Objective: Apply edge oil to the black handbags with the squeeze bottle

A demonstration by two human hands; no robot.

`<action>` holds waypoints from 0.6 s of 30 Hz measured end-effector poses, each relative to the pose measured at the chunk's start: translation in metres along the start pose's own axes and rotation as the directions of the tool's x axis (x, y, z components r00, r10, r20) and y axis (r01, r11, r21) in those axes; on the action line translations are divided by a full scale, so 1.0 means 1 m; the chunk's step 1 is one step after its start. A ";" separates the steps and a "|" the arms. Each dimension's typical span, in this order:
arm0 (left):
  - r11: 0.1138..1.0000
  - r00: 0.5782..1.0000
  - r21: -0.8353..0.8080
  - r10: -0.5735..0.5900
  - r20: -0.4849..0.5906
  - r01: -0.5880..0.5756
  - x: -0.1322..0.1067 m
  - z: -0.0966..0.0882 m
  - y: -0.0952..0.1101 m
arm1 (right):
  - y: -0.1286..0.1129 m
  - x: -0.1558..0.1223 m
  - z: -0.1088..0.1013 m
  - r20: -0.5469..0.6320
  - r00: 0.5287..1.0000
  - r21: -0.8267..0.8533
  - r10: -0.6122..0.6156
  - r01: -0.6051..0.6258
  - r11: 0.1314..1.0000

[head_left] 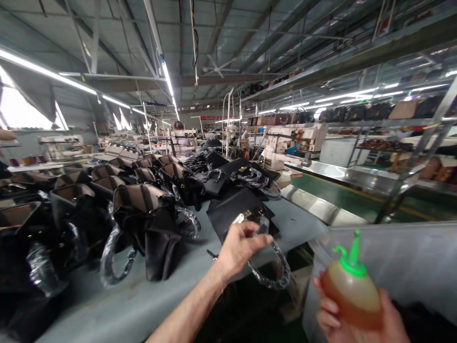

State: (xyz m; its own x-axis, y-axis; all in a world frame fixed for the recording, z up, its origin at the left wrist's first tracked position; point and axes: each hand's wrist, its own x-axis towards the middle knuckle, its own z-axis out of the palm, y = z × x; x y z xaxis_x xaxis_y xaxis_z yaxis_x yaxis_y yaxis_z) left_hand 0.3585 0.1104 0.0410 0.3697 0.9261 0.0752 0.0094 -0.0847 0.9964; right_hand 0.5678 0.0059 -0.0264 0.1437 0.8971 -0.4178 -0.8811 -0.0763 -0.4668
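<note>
My left hand is closed in a pinch at the end of a plastic-wrapped bag handle, whose loop hangs past the table edge. That handle belongs to a flat black bag panel lying on the table beneath the hand. A shiny metal fitting shows just above the knuckles; the fingertips partly hide what they grip. At the lower right, my right hand is wrapped around a squeeze bottle. The bottle is part full of amber liquid, and its green nozzle cap points upward.
Several open black bags with wrapped handles crowd the left of the grey table. More black panels lie behind. A sewing machine stands beyond, a metal chute runs to the right, and a grey bin is close by.
</note>
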 end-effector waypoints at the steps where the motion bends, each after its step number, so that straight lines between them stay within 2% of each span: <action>1: 0.995 0.996 -0.095 0.035 -0.082 -0.042 0.000 -0.006 0.005 | 0.000 0.000 0.010 0.009 1.000 0.081 -0.017 0.016 0.997; 3: 0.966 0.963 -0.194 0.122 -0.239 -0.170 -0.001 -0.020 0.013 | -0.001 -0.002 0.031 0.011 0.999 0.158 -0.046 0.044 0.986; 5: 0.930 0.918 -0.238 0.189 -0.348 -0.281 -0.003 -0.032 0.019 | -0.003 -0.003 0.049 0.026 0.998 0.200 -0.061 0.054 0.978; 9: 0.853 0.858 -0.337 0.217 -0.465 -0.399 -0.006 -0.047 0.028 | -0.007 -0.003 0.071 0.038 0.998 0.237 -0.049 0.039 0.971; 13: 0.775 0.838 -0.429 0.229 -0.495 -0.464 -0.007 -0.057 0.037 | -0.012 0.000 0.085 0.046 0.998 0.207 -0.052 0.041 0.977; 18: 0.697 0.885 -0.554 0.287 -0.367 -0.455 0.002 -0.069 0.036 | -0.037 0.005 0.099 0.123 0.982 0.144 -0.141 0.122 0.982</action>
State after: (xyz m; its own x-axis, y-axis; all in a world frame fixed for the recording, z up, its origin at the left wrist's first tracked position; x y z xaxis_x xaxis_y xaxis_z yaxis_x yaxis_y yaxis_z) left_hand 0.2958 0.1341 0.0802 -0.0112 0.9303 0.3667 -0.6763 -0.2772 0.6825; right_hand 0.5561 0.0567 0.0660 0.2097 0.9455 -0.2492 -0.9124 0.0975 -0.3975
